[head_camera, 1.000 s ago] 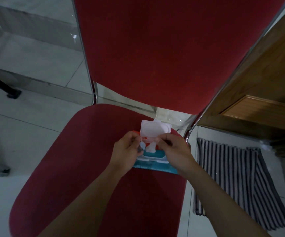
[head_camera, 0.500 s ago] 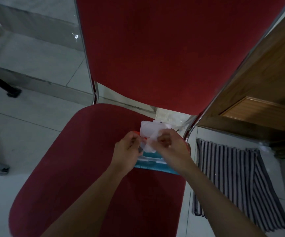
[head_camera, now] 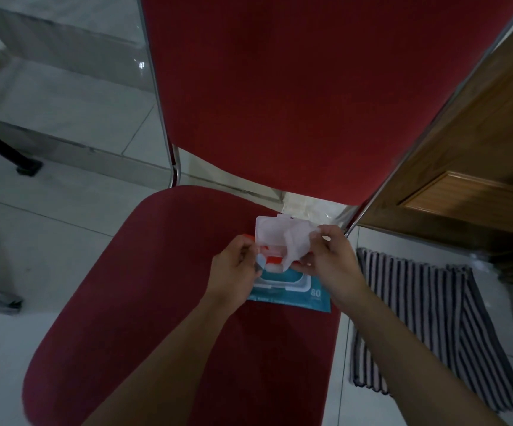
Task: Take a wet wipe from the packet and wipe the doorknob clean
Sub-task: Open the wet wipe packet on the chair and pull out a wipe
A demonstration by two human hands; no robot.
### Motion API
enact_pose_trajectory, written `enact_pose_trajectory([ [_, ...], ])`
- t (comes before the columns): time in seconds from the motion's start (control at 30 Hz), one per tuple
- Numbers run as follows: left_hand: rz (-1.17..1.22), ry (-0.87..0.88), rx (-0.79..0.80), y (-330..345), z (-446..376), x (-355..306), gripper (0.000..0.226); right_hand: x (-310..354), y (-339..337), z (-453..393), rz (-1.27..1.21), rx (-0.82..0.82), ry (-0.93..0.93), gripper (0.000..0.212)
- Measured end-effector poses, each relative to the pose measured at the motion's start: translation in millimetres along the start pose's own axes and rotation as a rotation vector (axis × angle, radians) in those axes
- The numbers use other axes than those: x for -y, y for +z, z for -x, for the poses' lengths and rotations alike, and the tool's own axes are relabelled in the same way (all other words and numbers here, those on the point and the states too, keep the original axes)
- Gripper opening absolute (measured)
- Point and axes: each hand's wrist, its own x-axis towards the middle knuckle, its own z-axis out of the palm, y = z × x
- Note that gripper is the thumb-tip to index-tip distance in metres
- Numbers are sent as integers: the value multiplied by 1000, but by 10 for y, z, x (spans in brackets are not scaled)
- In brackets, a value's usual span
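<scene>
since a second ago the right hand (head_camera: 332, 265) has drawn the wipe (head_camera: 295, 244) partway out of the packet (head_camera: 292, 292) on the chair (head_camera: 144, 287), fingers pinching it, while the left hand (head_camera: 233, 269) pinches the packet's edge, so freeing it looks close.
</scene>
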Motion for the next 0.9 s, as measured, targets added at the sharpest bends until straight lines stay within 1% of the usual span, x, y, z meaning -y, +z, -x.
enact_pose_trajectory([
  [0.1,-7,5,-6,15,0,-6,28,25,-4,10,-111,-18,43,12],
  [0.23,-32,23,-13,33,-14,-5,27,170,-38,18,-479,63,93,23],
  [0.3,-40,21,-21,46,-24,8,19,226,-76,-13,-565,80,89,28],
  [0.4,-56,18,-23,44,-24,8,17,258,-134,-35,-555,73,82,33],
  [0.5,-112,28,21,49,14,-22,21,247,-222,36,-575,103,107,31],
  [0.6,-142,40,77,67,114,-49,22,188,-343,112,-537,48,157,32],
  [0.63,-220,63,103,75,136,-58,22,157,-394,131,-507,18,170,32],
  [0.73,-573,188,150,86,108,-80,23,77,-514,187,-427,-52,200,29],
  [0.8,-694,204,120,102,46,-142,17,29,-561,217,-380,-80,210,22],
  [0.83,-708,185,77,116,24,-184,21,3,-578,235,-354,-92,218,21],
  [0.9,-659,141,-23,134,-7,-252,53,-61,-591,259,-305,-99,239,22],
])
